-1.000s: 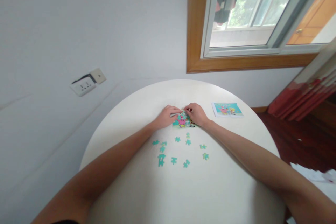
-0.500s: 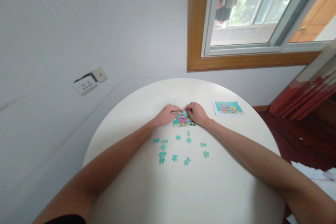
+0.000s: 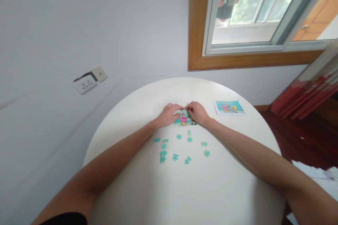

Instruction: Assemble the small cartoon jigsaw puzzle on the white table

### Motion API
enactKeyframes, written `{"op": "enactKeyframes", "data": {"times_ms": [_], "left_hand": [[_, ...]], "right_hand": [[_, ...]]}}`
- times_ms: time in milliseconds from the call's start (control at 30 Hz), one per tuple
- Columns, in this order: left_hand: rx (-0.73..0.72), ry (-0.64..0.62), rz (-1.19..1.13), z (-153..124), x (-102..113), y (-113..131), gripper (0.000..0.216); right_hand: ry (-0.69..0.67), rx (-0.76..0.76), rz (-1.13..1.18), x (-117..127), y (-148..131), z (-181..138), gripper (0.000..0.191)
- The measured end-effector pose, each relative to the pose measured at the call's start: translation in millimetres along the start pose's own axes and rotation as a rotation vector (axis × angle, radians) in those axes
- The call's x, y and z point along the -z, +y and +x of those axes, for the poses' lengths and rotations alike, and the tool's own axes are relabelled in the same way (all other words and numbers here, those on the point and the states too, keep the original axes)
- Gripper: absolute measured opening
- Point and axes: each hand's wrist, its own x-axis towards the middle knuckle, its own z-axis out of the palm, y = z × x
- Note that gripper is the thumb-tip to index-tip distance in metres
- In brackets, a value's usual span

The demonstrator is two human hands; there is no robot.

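Note:
A partly assembled jigsaw puzzle (image 3: 183,119) with a pink cartoon figure lies flat on the white round table (image 3: 185,190). At its upper left corner is my left hand (image 3: 169,114), fingers stretched along the top edge and thumb apart on the left side. My right hand (image 3: 197,112) is closed in a pinch at the upper right edge, apparently on a puzzle piece that its fingers mostly hide. It covers the puzzle's right upper part. Nearer to me lie several loose green puzzle pieces (image 3: 175,157), some touching or overlapping at the left.
A picture card (image 3: 229,108) with cartoon figures lies right of my right hand. Behind the table are a wall with a socket (image 3: 86,84) and a wood-framed window (image 3: 195,24). A red and white curtain (image 3: 303,95) hangs at the right.
Both hands stay at the puzzle's top edge. My left thumb and fingers have spread slightly apart. The whole view has shifted a little; the loose pieces lie as before.

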Motion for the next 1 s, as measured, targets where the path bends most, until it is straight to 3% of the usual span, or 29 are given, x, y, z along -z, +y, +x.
{"op": "enactKeyframes", "data": {"times_ms": [633, 1000], "left_hand": [[-0.059, 0.003, 0.108, -3.9, 0.9, 4.0, 0.039], [-0.061, -0.003, 0.147, -5.5, 3.5, 9.9, 0.040]], "right_hand": [[0.033, 0.018, -0.003, -1.3, 0.8, -0.6, 0.023], [0.094, 0.042, 0.057, -4.1, 5.2, 0.5, 0.031]]}}
